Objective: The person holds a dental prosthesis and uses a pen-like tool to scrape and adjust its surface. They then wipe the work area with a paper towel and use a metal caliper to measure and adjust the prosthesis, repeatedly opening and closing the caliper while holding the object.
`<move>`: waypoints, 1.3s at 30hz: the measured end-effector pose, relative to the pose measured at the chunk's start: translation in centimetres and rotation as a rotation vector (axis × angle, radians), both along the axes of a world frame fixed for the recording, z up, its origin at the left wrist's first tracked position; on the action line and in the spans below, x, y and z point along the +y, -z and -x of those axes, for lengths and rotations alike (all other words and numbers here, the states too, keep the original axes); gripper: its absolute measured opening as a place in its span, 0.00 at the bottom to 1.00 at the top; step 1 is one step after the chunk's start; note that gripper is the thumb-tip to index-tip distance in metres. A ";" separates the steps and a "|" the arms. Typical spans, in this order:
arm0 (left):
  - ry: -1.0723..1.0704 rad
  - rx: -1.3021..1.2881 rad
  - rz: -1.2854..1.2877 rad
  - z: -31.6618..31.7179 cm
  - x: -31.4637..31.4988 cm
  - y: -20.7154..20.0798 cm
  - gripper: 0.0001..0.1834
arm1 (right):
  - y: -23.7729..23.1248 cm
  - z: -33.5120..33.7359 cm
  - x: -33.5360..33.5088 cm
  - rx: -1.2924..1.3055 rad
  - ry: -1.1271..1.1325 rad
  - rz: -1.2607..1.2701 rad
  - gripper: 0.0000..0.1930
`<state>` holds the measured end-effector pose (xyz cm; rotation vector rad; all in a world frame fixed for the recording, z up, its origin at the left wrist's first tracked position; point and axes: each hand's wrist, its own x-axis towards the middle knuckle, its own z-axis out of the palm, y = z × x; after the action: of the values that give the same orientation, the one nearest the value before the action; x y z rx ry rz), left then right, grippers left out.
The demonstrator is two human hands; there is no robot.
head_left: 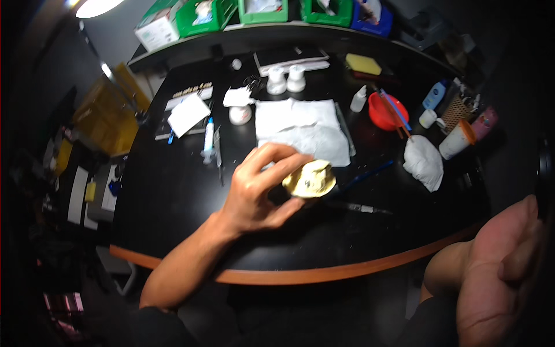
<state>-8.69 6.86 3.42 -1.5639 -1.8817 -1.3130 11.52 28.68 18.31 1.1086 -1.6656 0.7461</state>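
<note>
My left hand (254,191) is over the front middle of the black table, thumb and fingers closed round the edge of a small yellow plaster model (310,179). Its uneven, lumpy top faces up, with a small dark spot on it; fine detail is blurred. Behind the model lie white paper sheets (300,136). On the table beyond it, to the right, are a dark blue pen-like tool (370,174) and a thin metal-tipped tool (361,208). My right hand (497,266) is raised off the table at the lower right, holding nothing I can see, fingers stretched toward the picture's edge.
At the right stand a red bowl (386,118) with sticks across it, a white cloth-like bundle (423,162) and an orange-rimmed cup (458,140). A syringe (208,139) lies at the left. Two white jars (276,81) stand behind; green bins (205,17) line the back shelf.
</note>
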 end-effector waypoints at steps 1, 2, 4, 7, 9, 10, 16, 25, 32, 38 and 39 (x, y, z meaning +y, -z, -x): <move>-0.015 0.002 0.006 -0.6 -0.6 0.0 0.32 | -0.2 -0.3 0.1 -0.011 -0.015 0.009 0.29; -0.022 0.019 0.007 -0.6 -0.3 0.1 0.32 | -0.4 -0.4 0.3 -0.002 -0.011 0.016 0.30; -0.025 0.017 -0.004 -0.5 0.6 -0.2 0.32 | -0.7 -0.4 1.0 0.012 0.000 0.013 0.30; -0.060 0.016 -0.015 0.5 0.5 -0.2 0.31 | -0.3 2.4 0.8 -0.010 0.014 0.030 0.31; -0.011 -0.064 -0.074 0.1 1.3 1.2 0.31 | 0.4 2.4 1.2 -0.062 0.073 0.071 0.32; -0.001 -0.055 -0.086 0.0 1.6 0.8 0.31 | 1.0 2.3 1.4 -0.079 0.120 0.097 0.32; 0.007 -0.154 -0.108 0.2 0.7 1.0 0.29 | 10.7 7.2 0.3 -0.574 0.353 0.386 0.35; 0.002 -0.130 -0.122 -0.2 0.7 0.7 0.29 | 15.1 8.3 -1.0 -0.785 0.190 0.617 0.41; 0.005 -0.128 -0.083 0.0 0.9 1.0 0.29 | 14.9 8.7 -0.8 -0.748 0.174 0.519 0.11; -0.001 -0.148 -0.090 0.0 0.7 0.6 0.31 | 15.1 9.1 -0.8 -0.710 0.283 0.434 0.09; -0.006 -0.148 -0.092 0.0 0.6 0.5 0.31 | 15.2 9.1 -0.7 -0.710 0.278 0.431 0.09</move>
<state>-8.68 7.44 2.90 -1.4499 -1.8808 -1.5270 2.39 27.95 3.09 0.2968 -2.0378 1.3319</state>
